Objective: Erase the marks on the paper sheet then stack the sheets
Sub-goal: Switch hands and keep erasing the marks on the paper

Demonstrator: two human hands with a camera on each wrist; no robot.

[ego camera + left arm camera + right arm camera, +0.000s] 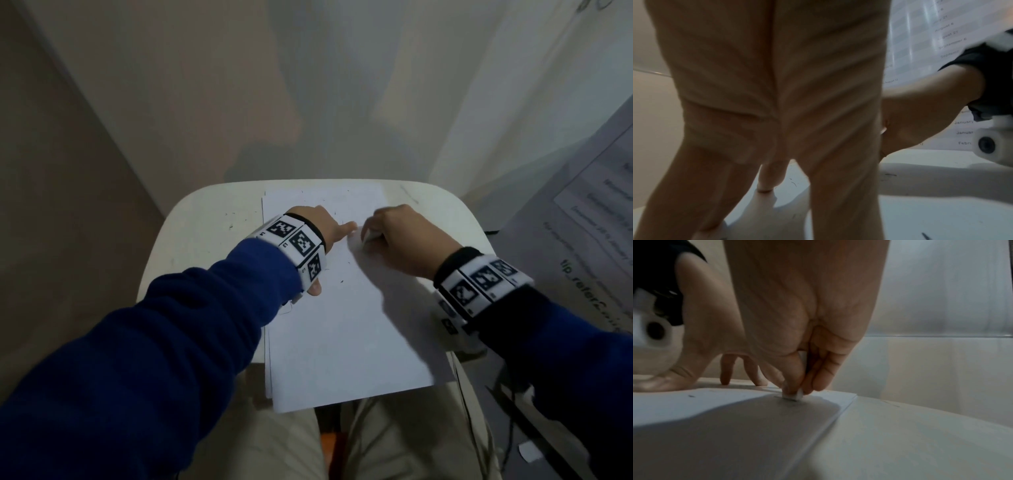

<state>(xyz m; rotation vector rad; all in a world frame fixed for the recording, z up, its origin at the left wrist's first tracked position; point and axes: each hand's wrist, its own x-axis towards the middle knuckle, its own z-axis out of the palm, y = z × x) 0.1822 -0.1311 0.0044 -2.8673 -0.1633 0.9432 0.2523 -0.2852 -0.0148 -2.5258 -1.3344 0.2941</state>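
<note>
White paper sheets (342, 329) lie overlapped on a small cream table (205, 219), the top one skewed to the right. My left hand (322, 229) lies flat on the paper, fingers spread and straight, pressing it down; the left wrist view shows those fingers (766, 178) on the sheet. My right hand (394, 236) pinches a small white eraser (792, 395) between thumb and fingers, its tip pressed on the top sheet (735, 426) over a faint grey smudge. Dark eraser crumbs are scattered on the paper.
A printed sheet (589, 219) hangs or leans at the right, beside the table. Walls close in behind and to the left. My lap (394, 445) is under the table's near edge, where the sheets overhang. Cables (507, 411) run down at the right.
</note>
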